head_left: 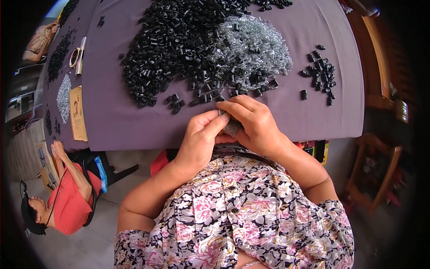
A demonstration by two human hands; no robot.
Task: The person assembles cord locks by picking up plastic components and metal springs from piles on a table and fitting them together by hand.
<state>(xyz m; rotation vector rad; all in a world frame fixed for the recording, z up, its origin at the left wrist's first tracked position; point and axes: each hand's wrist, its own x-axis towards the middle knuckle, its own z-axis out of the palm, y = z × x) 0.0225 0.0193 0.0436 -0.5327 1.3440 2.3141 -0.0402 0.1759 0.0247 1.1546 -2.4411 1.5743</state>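
Left hand (202, 131) and right hand (255, 120) are angling inward, pinching closed on gray textured piece (232, 129); fingers are hiding its direction, long axis.

Bright centre | springs (264, 45) glinting | table (130, 127) edges bowed | black fisheye rim

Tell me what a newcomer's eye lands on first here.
The big heap of small black parts at top centre of the purple-grey cloth, with a pile of silvery springs against its right side. Then, at the table's near edge, the left grip and right grip meeting around a small grey piece.
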